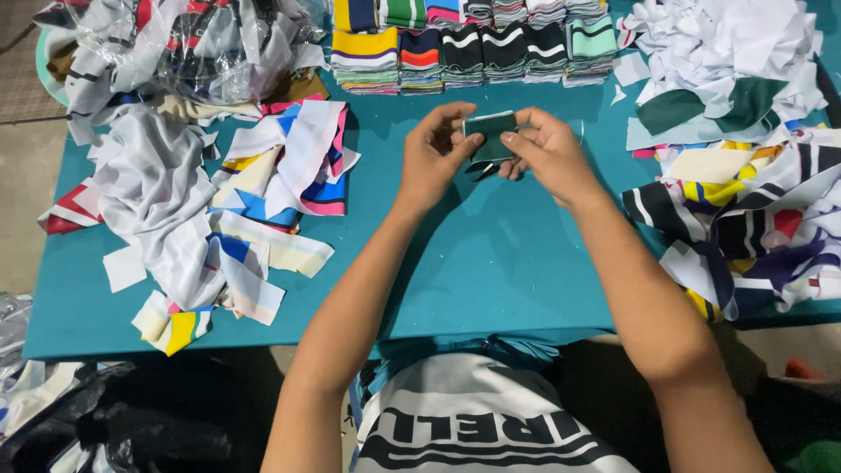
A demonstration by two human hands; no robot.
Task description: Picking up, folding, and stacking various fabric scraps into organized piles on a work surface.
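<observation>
Green fabric piece [490, 131] between both hands [491, 153]

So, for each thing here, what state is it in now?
Dark green fabric piece: folded, pinched by both hands above the table.
Left hand: closed on the piece.
Right hand: closed on the piece.
Striped collar stacks: folded, in neat rows.
White scraps: loose, heaped.
Teal table: partly covered.
</observation>
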